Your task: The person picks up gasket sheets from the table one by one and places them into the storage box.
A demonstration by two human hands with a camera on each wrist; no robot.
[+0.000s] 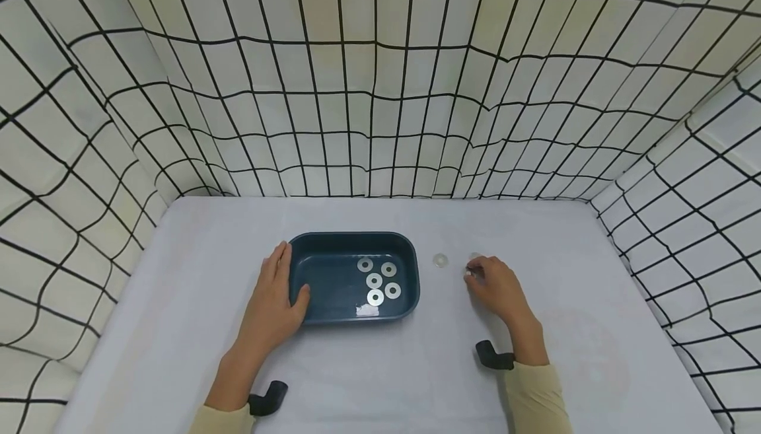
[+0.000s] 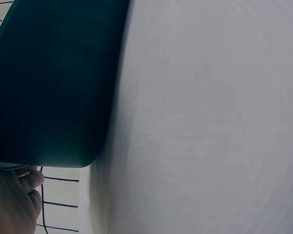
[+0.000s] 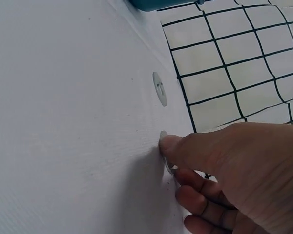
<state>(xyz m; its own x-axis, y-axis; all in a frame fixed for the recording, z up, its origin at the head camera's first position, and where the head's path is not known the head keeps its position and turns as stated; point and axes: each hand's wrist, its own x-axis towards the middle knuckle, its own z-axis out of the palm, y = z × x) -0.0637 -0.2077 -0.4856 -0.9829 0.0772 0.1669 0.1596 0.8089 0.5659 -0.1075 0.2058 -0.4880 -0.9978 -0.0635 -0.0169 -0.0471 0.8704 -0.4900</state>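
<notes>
Our left hand lies at the left end of the dark blue tray, fingers straight along the outer wall and thumb hooked over the rim, so it holds that end. Our right hand rests on the table to the right of the tray, well apart from the left hand; in the right wrist view its thumb and fingertips pinch a flat metal washer that still touches the cloth.

The tray holds five washers, clustered in its right half and lying flat on the floor; the left half of the floor is bare. A pale glare patch sits near the front wall.

Between the tray and our right hand a second loose washer lies flat on the table, just beside the tray's right end.

The white table runs to the gridded cloth walls at the back and on both sides. Open cloth shows left of the tray, in front of it, and far right of our right hand.
</notes>
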